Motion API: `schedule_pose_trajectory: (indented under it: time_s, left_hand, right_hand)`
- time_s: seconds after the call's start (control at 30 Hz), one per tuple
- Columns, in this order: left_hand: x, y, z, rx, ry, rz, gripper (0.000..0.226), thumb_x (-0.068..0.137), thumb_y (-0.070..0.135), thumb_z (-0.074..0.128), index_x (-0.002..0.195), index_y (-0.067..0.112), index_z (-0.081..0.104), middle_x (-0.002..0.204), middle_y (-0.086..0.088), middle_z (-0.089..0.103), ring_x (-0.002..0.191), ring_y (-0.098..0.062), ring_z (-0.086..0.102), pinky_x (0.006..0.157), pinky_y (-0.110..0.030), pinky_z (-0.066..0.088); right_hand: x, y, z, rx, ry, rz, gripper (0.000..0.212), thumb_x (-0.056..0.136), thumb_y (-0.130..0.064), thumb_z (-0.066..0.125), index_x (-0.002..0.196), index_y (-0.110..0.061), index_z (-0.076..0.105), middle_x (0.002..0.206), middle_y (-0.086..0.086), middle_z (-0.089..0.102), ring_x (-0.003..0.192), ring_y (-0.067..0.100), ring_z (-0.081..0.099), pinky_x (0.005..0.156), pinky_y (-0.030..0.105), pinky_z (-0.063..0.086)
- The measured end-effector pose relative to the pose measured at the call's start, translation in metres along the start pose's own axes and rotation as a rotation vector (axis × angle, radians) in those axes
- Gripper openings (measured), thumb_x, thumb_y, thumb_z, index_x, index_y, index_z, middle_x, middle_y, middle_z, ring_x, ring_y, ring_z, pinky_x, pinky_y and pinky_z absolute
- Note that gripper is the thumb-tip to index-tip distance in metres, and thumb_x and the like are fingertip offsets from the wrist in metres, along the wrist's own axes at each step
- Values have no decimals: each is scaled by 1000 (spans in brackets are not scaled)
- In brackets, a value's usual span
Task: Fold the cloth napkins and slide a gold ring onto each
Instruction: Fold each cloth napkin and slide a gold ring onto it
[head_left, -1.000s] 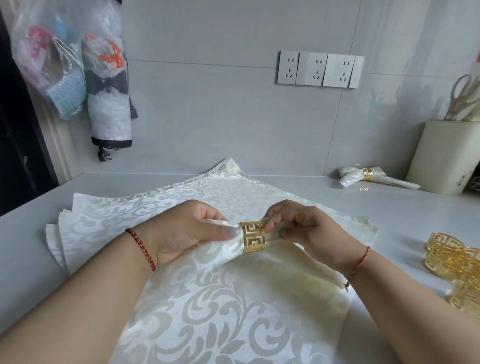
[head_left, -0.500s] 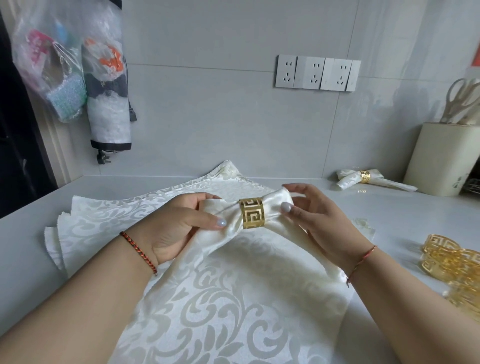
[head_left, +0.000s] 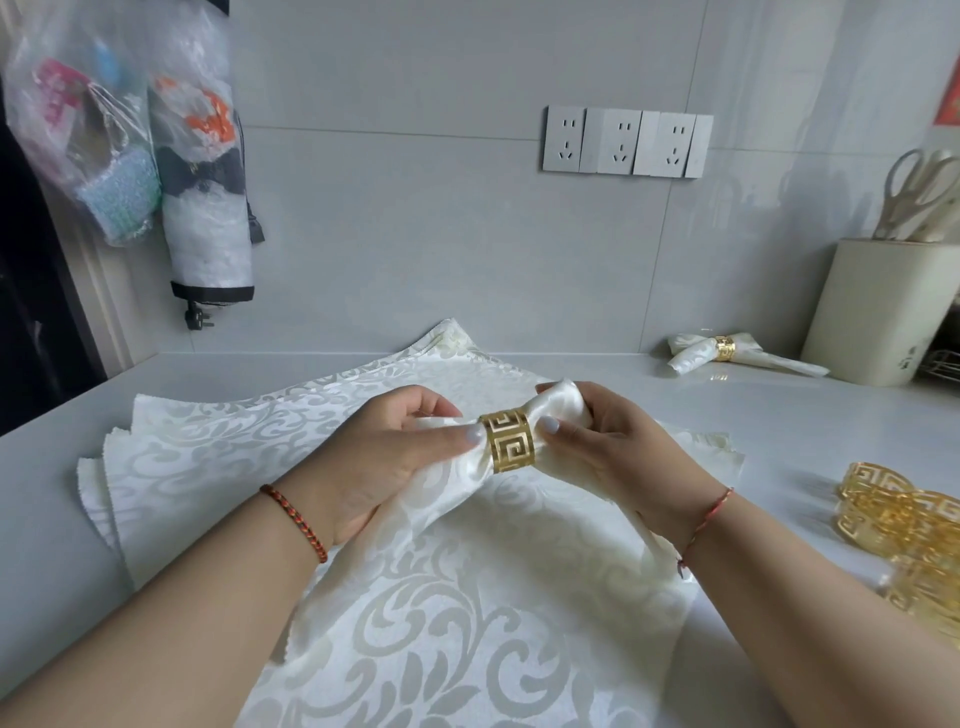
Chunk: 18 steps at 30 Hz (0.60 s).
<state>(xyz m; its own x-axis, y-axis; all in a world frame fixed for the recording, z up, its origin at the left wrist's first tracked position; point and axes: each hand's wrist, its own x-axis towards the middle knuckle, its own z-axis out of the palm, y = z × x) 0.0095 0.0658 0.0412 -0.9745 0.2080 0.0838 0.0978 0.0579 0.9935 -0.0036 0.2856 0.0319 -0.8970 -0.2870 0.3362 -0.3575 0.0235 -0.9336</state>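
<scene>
A rolled cream napkin (head_left: 563, 402) is lifted above the counter with a gold fretwork ring (head_left: 507, 439) around its middle. My left hand (head_left: 387, 452) grips the napkin just left of the ring, thumb tip against the ring's edge. My right hand (head_left: 615, 444) grips the napkin on the ring's right side. The napkin's two ends hang down below my hands. Beneath lies a stack of flat patterned napkins (head_left: 249, 452). A finished napkin with its ring (head_left: 724, 351) lies at the back right.
Several loose gold rings (head_left: 898, 525) are heaped at the right edge of the white counter (head_left: 805, 431). A cream utensil holder (head_left: 878, 312) with scissors stands at the back right. Plastic bags (head_left: 119, 140) hang on the left wall.
Both hands have raised the ringed napkin off the stack. The ring now sits nearer the napkin's middle, and the cloth fans out on the right side.
</scene>
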Motion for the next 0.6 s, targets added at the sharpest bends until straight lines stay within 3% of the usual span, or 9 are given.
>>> schedule_pose_trajectory:
  time_s: [0.1, 0.23, 0.4, 0.5, 0.6]
  left_hand:
    - [-1, 0, 5, 116, 59, 29, 36, 53, 31, 85, 81, 19, 67, 77, -5, 68, 64, -15, 62, 58, -25, 49]
    - [-2, 3, 3, -19, 28, 31, 33, 56, 10, 88, 81, 13, 66, 78, -13, 68, 64, -20, 63, 54, -22, 51]
    - [-2, 7, 0, -84, 57, 81, 26, 58, 8, 82, 78, 14, 66, 77, -7, 66, 63, -14, 64, 54, -18, 51]
    - [-1, 3, 3, 32, 92, 120, 30, 54, 8, 86, 72, 21, 65, 79, -3, 63, 65, -15, 60, 59, -21, 50]
    - [-1, 2, 7, 61, 71, 153, 26, 55, 15, 80, 69, 27, 60, 88, -8, 62, 73, -19, 58, 67, -29, 50]
  right_hand:
    - [0, 1, 1, -35, 10, -3, 6, 92, -6, 59, 95, -1, 62, 80, 2, 63, 72, 11, 58, 62, 21, 49]
    - [-3, 2, 0, -40, -85, 19, 24, 80, -8, 72, 102, -7, 62, 81, -1, 65, 73, 9, 60, 64, 20, 48]
    - [-3, -1, 1, 17, -141, -10, 26, 66, -12, 64, 92, -10, 63, 86, 8, 59, 83, 18, 54, 74, 35, 44]
    - [-3, -2, 3, 83, -61, 37, 35, 72, -18, 75, 103, -11, 61, 86, 2, 65, 77, 10, 63, 64, 21, 51]
    - [-1, -1, 7, 151, 110, -32, 13, 88, -10, 64, 97, -4, 57, 71, 1, 61, 57, 6, 59, 50, 17, 48]
